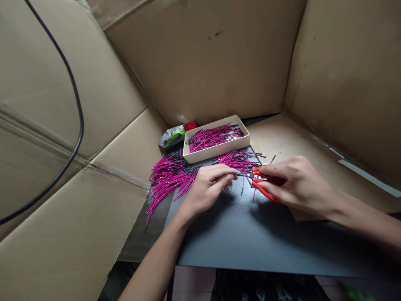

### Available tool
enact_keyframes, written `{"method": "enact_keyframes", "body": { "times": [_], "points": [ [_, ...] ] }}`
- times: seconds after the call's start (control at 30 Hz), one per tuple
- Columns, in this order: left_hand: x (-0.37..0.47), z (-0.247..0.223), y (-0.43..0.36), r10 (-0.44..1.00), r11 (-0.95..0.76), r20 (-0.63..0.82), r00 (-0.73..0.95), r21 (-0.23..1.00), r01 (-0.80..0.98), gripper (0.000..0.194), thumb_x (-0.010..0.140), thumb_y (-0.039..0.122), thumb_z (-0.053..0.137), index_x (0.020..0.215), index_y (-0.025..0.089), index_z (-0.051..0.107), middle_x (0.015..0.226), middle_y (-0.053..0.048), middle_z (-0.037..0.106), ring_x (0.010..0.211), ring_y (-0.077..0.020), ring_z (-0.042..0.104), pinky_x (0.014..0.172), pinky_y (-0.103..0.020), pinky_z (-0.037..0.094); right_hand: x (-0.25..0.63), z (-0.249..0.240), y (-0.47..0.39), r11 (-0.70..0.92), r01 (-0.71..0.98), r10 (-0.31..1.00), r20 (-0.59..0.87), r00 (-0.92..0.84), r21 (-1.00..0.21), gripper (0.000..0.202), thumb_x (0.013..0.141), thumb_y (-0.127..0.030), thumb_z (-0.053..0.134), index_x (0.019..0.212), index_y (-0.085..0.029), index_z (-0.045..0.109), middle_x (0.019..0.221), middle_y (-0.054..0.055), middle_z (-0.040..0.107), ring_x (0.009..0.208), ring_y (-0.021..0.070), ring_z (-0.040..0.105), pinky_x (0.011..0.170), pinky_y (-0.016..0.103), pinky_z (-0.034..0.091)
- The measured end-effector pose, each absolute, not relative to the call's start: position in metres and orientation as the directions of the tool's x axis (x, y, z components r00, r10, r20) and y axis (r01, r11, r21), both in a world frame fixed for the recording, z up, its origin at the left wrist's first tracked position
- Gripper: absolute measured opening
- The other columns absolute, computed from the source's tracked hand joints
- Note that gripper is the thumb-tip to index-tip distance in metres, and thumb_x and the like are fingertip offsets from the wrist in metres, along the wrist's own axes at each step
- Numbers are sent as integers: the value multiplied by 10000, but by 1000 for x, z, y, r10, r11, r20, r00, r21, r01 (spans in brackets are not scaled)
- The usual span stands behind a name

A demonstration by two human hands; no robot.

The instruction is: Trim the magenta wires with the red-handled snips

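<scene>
My right hand (293, 182) is wrapped round the red handles of a pair of long-nose pliers (265, 190). The dark jaws point left and reach the fingertips of my left hand (216, 184). My left thumb and fingers are pinched together there, and whatever lies between them is too small or hidden to make out. Just behind the jaws lies a pile of magenta wires (236, 158) with black ends, and a few loose ones stick out below the pliers. A larger heap of the same wires (171, 175) spreads left of my left hand.
A shallow cream box (216, 151) full of similar wires stands behind my hands. Beside it lies a crumpled green and silver packet (172, 137). Under my hands is a dark grey board (225, 246). Tall cardboard walls (200, 62) surround the table, and a black cable (78, 108) hangs at left.
</scene>
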State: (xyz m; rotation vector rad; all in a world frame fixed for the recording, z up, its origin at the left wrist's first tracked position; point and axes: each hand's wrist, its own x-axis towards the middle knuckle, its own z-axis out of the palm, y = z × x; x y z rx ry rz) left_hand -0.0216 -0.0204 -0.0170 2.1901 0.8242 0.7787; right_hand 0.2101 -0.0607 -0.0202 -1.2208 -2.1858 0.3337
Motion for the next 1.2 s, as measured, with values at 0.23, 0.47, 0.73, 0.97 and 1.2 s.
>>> {"method": "enact_keyframes", "body": {
  "times": [0.23,0.47,0.73,0.97,1.2],
  "points": [
    [-21,-15,-21,720,-587,290,630,739,331,199,945,215,496,909,113,663,769,-43,629,610,-100,555,624,-238,452,208,-18,-63,512,697,854,386,-350,-501,205,811,-290,562,809,-158,719,526,-5,567,463,104,440,480,267,306],
    [-21,-16,-20,704,-590,279,654,741,320,223,954,226,472,958,126,671,777,-49,614,656,-116,543,618,-236,447,208,-21,-63,517,704,849,397,-349,-487,242,797,-299,585,904,-145,737,581,12,618,478,107,474,482,270,314],
    [-22,-18,-19,696,-602,269,665,724,338,240,963,256,455,955,127,658,811,-57,607,691,-127,547,659,-251,446,211,-22,-62,549,683,832,390,-394,-481,247,837,-292,553,911,-137,731,597,24,636,491,113,507,500,271,335],
    [-22,-17,-19,698,-604,254,670,711,360,240,967,255,446,941,140,654,845,-56,614,772,-143,559,723,-266,435,210,-18,-63,514,711,848,408,-338,-479,184,810,-291,574,780,-174,712,517,-18,554,460,95,430,486,263,297],
    [-21,-15,-20,698,-611,255,669,700,371,261,963,268,444,908,126,656,814,-56,615,759,-147,559,725,-272,437,208,-22,-62,519,720,848,386,-364,-461,228,807,-312,575,895,-166,726,590,10,625,490,108,491,494,264,317]
  ]
}}
